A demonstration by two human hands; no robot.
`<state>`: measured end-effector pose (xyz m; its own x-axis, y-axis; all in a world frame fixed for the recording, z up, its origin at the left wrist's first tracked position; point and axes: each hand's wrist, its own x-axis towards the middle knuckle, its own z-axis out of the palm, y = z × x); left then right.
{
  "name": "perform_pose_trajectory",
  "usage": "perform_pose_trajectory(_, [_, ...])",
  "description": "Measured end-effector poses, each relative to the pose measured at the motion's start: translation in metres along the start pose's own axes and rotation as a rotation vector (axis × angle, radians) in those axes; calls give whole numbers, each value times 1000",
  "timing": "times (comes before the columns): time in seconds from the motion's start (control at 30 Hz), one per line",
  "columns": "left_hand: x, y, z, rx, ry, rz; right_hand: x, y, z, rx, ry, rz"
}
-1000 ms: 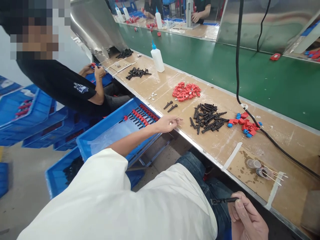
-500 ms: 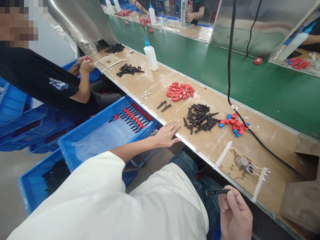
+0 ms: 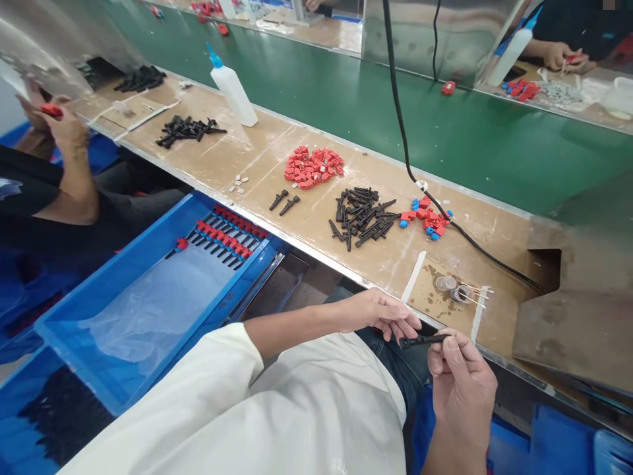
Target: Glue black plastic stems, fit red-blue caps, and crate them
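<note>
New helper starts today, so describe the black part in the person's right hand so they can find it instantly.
Start at the brown workbench and drop past its near edge. There the right hand pinches a slim black part, with the left hand at its tip. Unlike the piled black parts, it is off the bench.

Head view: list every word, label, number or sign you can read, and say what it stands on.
None can be read.
Print on the co-worker's black sleeve: pale mark at the picture's edge, too blurred to read.
White bottle: no label shows.
Blue bin, red caps, black parts: no lettering visible.
Black part in the right hand, left hand at its tip: no marking to make out.
</note>
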<state>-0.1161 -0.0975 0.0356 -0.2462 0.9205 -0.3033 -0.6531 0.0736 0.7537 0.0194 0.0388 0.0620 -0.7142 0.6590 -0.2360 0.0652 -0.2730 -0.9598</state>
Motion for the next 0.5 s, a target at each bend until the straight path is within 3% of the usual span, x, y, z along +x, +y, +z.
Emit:
perform_pose_trajectory(0.23, [4, 12, 15, 107, -130, -39, 2, 3, -2, -11, 135, -56])
perform_pose_trajectory(0.4, [4, 5, 14, 39, -53, -34, 5, 9, 0, -45, 154, -64])
perform_pose_trajectory(0.5, [9, 6, 9, -71, -83, -64, 10, 8, 0, -33, 116, -29])
